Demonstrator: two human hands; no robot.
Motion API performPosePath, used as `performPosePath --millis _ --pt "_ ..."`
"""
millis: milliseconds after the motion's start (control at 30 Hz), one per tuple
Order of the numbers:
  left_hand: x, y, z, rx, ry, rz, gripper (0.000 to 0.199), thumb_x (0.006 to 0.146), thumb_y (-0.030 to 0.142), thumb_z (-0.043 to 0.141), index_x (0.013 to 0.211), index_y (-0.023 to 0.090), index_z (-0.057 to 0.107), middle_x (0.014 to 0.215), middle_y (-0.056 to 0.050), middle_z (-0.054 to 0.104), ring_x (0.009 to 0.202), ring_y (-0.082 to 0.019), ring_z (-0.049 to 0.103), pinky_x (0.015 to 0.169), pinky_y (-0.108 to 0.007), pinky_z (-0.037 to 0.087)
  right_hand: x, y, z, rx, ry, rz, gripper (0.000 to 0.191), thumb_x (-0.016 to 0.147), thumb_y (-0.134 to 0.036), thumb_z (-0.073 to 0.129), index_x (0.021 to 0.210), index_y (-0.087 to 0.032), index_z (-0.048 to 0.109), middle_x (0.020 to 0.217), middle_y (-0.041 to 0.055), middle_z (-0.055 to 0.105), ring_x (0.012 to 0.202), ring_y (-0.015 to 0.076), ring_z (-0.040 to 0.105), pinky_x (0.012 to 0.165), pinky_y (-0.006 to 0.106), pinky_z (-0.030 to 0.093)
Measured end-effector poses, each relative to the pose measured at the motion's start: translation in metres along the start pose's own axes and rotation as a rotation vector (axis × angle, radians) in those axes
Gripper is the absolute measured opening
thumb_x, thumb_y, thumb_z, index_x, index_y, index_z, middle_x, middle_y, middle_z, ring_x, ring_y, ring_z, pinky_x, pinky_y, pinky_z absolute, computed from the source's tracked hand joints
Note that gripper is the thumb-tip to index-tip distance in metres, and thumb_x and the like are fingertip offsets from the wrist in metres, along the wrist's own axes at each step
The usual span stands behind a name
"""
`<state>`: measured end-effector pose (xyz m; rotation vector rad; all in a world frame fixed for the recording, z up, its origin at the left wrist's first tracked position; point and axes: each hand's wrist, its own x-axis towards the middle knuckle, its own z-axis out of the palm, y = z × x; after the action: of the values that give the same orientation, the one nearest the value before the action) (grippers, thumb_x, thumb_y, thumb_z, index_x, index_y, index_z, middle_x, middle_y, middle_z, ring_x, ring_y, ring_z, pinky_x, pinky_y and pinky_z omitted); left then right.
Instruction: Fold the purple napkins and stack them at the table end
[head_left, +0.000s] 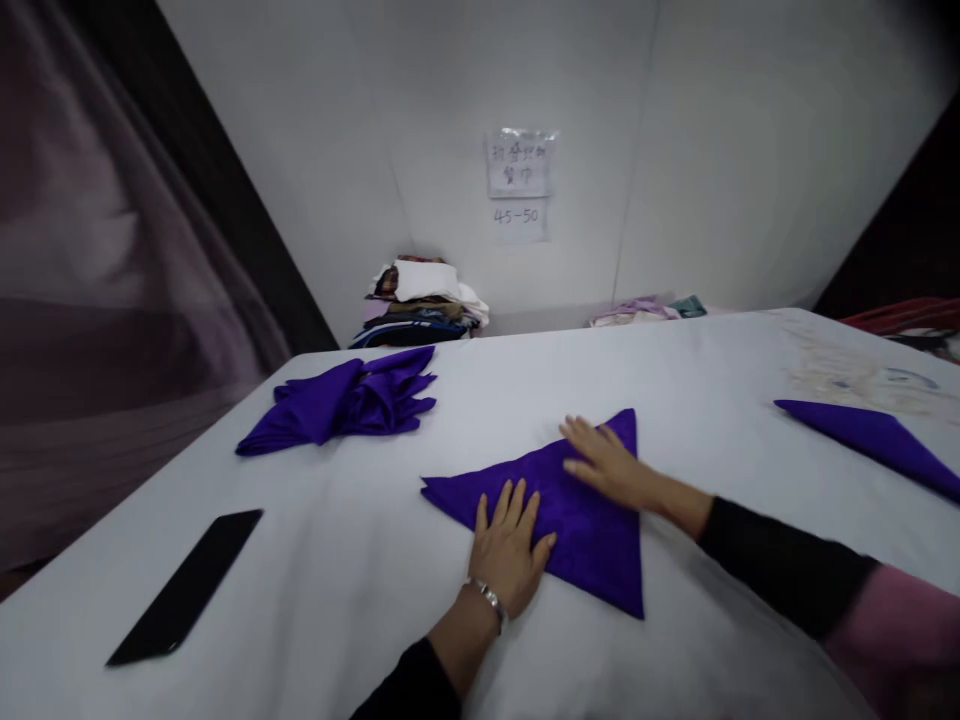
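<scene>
A purple cloth (592,540), folded to a triangle, lies flat on the white table in front of me. My left hand (508,548), with a metal bracelet at the wrist, rests palm down on its left half, fingers spread. Near the upper right corner of the cloth is my right hand (604,465), fingers stretched out over its far edge; whether it presses on the cloth I cannot tell. Neither hand grasps anything. Further left sits a loose heap of purple cloths (341,400). Another folded purple cloth (874,435) lies at the right.
A flat black rectangular object (187,585) lies at the left of the white table (337,590). Behind the table are a stack of folded fabrics (424,300) and more cloths (637,310). Handwritten paper signs (520,185) hang on the wall. A curtain (97,300) hangs on the left.
</scene>
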<state>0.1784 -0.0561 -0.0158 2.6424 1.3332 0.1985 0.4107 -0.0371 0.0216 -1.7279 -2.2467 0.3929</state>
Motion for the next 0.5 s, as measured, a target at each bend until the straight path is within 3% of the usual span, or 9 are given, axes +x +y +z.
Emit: performPosePath --millis 100,167,300,500 --pt "-0.002 -0.001 0.003 -0.017 0.017 0.018 0.057 0.089 0.050 0.030 0.141 0.027 0.028 0.151 -0.003 0.023 0.139 -0.025 0.013 0.111 -0.056 0.012 -0.043 -0.044 0.033 0.090 -0.153 -0.224 0.068 0.090 -0.057 0.034 0.146 -0.023 0.013 0.151 0.0054 0.013 0.138 0.0252 0.009 0.111 0.052 0.007" --pt "-0.003 -0.001 0.004 -0.030 0.023 0.025 0.057 0.089 0.048 0.032 0.142 0.027 0.027 0.151 -0.003 0.022 0.139 -0.025 0.013 0.111 -0.057 0.011 -0.063 -0.054 0.050 0.084 -0.176 -0.279 0.070 0.089 -0.057 0.037 0.146 -0.026 0.010 0.151 0.0048 0.014 0.138 0.0255 0.008 0.111 0.053 0.005" --pt "-0.006 -0.001 -0.002 -0.083 0.025 0.062 0.058 0.088 0.047 0.034 0.142 0.024 0.028 0.150 -0.006 0.025 0.139 -0.025 0.012 0.111 -0.057 0.010 -0.071 -0.047 0.063 0.022 -0.156 -0.285 0.072 0.088 -0.057 0.039 0.146 -0.028 0.008 0.150 0.0049 0.017 0.138 0.0267 0.008 0.110 0.056 0.003" --pt "-0.013 -0.012 -0.014 -0.131 0.047 0.047 0.060 0.089 0.055 0.028 0.139 0.022 0.033 0.147 -0.009 0.030 0.138 -0.026 0.017 0.111 -0.056 0.007 -0.068 -0.043 0.063 -0.014 -0.149 -0.297 0.071 0.088 -0.058 0.039 0.146 -0.030 0.008 0.151 0.0036 0.015 0.138 0.0261 0.009 0.110 0.056 0.006"
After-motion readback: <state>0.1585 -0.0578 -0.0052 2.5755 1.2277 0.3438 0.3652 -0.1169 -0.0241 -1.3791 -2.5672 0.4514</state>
